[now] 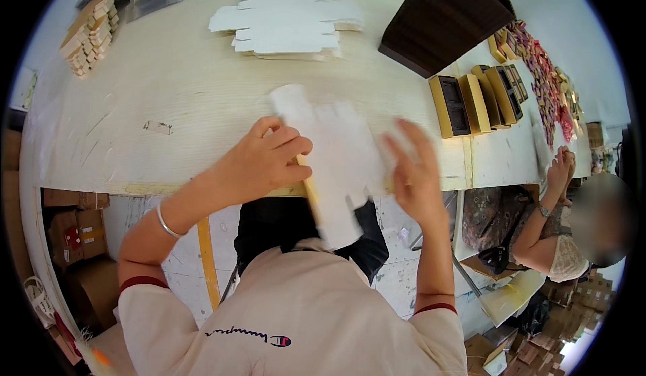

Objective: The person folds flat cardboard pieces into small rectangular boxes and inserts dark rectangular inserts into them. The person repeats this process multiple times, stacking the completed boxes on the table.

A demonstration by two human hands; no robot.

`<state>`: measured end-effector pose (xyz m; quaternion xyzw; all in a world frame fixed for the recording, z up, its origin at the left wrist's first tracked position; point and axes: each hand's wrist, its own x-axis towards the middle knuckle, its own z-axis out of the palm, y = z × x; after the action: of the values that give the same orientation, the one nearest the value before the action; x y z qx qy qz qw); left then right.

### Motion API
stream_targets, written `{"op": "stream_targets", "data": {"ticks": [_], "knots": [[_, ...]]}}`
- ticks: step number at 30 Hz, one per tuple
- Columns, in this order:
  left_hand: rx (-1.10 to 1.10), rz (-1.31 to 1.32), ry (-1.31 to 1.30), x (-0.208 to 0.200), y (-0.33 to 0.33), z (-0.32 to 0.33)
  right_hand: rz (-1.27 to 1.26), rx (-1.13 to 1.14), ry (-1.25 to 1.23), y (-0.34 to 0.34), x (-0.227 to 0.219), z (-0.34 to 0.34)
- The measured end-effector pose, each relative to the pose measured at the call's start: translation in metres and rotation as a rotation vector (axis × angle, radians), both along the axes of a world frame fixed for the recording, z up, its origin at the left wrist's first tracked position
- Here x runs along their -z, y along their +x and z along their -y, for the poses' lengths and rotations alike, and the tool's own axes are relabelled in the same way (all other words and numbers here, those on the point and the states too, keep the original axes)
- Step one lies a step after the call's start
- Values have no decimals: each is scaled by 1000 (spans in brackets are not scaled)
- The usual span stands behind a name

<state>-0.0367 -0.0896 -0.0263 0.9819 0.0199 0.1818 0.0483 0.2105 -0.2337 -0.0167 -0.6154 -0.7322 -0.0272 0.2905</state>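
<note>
My left hand (266, 157) is closed on the left edge of a white die-cut carton blank (340, 147), fingers curled over a raised, folded strip. The blank hangs over the table's front edge, and its lower end reaches above my lap. Just off its right side is my right hand (414, 174), somewhat blurred, with fingers apart and nothing visible in them. Farther back on the table lies a stack of flat white carton blanks (286, 19), their tabs sticking out at both ends.
A dark brown box (447, 19) stands at the back right. In front of it are several gold trays with dark inserts (452, 105). Small cream-coloured pieces (91, 33) are piled far left. Another person's hand (560, 167) is at the right, near many small wrapped items (545, 73).
</note>
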Motion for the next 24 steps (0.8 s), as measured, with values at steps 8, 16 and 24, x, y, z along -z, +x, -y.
{"op": "stream_targets", "data": {"ticks": [8,16,24], "knots": [[-121,-338,-579,-11,2,-32,35,-285,-184,-29,21,23],[-152,-212,-371,2,14,-17,-127,-420,-103,-46,30,7],[-128,-129,-388,13,19,-23,-250,-229,-111,-52,40,0]]}}
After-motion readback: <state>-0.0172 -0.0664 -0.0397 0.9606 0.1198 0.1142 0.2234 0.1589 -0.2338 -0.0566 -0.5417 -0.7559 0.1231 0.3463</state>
